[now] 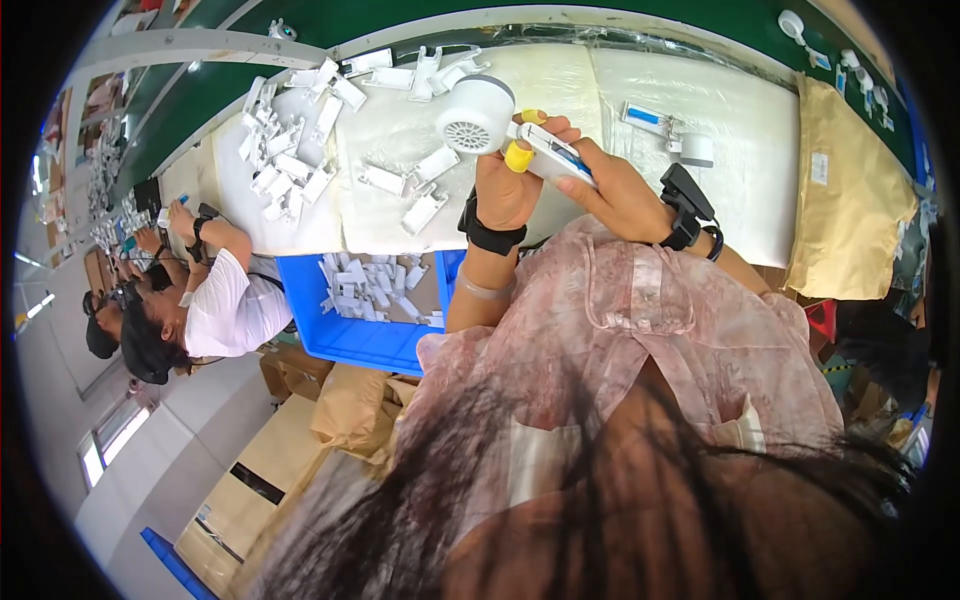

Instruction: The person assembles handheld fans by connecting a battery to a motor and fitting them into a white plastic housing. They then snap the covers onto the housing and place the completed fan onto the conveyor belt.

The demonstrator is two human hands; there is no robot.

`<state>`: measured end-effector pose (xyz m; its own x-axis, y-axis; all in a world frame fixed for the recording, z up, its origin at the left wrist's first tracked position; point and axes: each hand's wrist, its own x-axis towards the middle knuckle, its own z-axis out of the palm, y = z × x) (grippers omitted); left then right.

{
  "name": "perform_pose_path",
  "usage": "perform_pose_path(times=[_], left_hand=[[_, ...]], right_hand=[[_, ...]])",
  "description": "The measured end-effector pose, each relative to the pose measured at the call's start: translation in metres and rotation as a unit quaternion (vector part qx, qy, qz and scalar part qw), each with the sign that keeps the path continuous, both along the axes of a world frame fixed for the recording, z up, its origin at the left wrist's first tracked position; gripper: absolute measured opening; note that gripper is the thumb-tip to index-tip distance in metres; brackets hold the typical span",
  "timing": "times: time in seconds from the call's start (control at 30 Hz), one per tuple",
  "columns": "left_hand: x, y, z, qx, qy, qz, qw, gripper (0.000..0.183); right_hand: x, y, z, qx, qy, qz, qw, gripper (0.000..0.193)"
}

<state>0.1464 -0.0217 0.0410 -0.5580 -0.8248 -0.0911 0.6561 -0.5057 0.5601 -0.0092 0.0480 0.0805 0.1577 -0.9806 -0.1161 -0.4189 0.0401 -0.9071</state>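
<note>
Above the front edge of the table, both my hands are closed on a white handheld fan (478, 110). Its round grille head points left, and its opened handle shows a blue part, perhaps a battery. My left hand (508, 190) grips it near the neck, with yellow finger covers (519, 156) on two fingers. On the handle's lower end, my right hand (622, 196) has its thumb and fingers closed. To the right lies a second white fan (695, 149) with its handle open and a blue part inside. White plastic handle shells (420, 210) lie loose left of my hands.
A pile of white plastic parts (290, 165) spreads over the table's left side. The blue bin (360, 350) below holds many more. Brown paper (845, 190) hangs over the table's right end. A co-worker in a white shirt (240, 310) works further left.
</note>
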Motion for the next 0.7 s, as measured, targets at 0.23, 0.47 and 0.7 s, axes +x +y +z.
perform_pose_path(times=[0.23,0.47,0.7], left_hand=[[-0.004,0.003,0.002,-0.016,-0.046,0.021,0.999,0.036],[-0.01,0.002,0.006,-0.018,-0.058,0.025,0.998,0.036],[-0.025,-0.004,0.004,-0.028,-0.178,-0.033,0.983,0.036]], right_hand=[[-0.001,0.001,-0.002,0.015,-0.012,-0.016,1.0,0.042],[-0.006,-0.001,-0.003,0.038,-0.051,-0.021,0.998,0.039],[-0.012,-0.003,-0.046,0.209,-0.312,-0.1,0.921,0.031]])
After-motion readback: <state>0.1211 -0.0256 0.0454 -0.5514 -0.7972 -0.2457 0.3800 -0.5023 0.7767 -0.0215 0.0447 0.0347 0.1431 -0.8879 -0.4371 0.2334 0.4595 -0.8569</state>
